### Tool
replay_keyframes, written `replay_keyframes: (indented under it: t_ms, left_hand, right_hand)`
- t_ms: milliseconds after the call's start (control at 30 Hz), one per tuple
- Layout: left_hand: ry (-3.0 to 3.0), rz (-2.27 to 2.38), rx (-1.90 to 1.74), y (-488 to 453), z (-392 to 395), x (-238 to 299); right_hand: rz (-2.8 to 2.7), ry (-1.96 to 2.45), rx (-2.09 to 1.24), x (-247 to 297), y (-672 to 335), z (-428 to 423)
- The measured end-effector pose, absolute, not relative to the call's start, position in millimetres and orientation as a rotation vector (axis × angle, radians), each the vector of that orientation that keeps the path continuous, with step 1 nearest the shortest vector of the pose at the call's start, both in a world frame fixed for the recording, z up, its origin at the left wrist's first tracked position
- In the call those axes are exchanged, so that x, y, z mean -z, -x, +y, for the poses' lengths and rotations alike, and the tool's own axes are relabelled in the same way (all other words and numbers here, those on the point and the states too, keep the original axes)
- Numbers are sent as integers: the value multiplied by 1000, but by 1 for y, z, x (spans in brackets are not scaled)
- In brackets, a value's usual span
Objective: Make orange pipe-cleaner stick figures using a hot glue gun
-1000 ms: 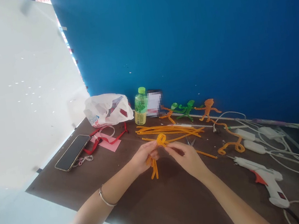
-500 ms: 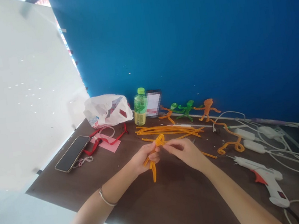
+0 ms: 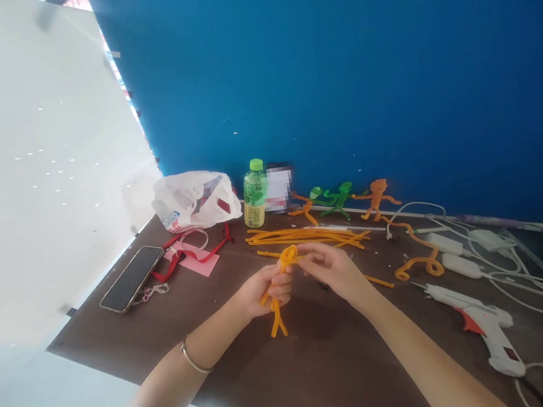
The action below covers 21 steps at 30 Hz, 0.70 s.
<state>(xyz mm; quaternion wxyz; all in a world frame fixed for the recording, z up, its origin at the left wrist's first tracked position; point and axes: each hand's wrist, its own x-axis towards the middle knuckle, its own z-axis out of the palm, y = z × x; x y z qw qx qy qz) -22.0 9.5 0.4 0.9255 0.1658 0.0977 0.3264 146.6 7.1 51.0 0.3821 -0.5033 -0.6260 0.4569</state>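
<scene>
Closed round a partly shaped orange pipe-cleaner figure (image 3: 288, 256) is my left hand (image 3: 264, 288). A coiled, rounded loop sticks out above its fingers, and loose ends hang below the fist. My right hand (image 3: 328, 268) pinches at the right side of the loop, thumb and fingers pressed together; its fingertips partly hide what they grip. Just behind both hands, a pile of straight orange pipe cleaners (image 3: 301, 234) lies on the dark brown table (image 3: 320, 372).
Pipe-cleaner figures, one green (image 3: 344, 198) and one orange (image 3: 378, 198), lean by the blue wall. A green-capped bottle (image 3: 253, 196) and white plastic bag (image 3: 195, 201) stand behind. A phone (image 3: 131, 279) lies left; a glue gun (image 3: 474, 316) and white cables (image 3: 518, 273) lie right.
The figure has turned slightly in my left hand, and its hanging ends now spread into a fork. My right hand has shifted a little left and up against the loop.
</scene>
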Motion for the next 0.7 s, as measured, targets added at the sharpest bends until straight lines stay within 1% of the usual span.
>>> replay_keyframes:
  t_ms: [167, 367, 467, 600, 700]
  left_hand:
    - [-326, 211, -657, 20, 8, 3]
    - [-429, 309, -713, 15, 8, 1]
    - [-644, 444, -828, 11, 8, 1]
    - [-1065, 786, -1049, 8, 8, 2]
    - [-1251, 965, -1088, 8, 7, 5]
  right_hand:
    - [-1543, 1226, -1218, -36, -140, 7]
    - [-1509, 1268, -985, -24, -139, 7]
    - [-1487, 1308, -877, -21, -139, 5]
    - [-1481, 1340, -803, -21, -138, 1]
    - [-1472, 1346, -787, -22, -134, -1]
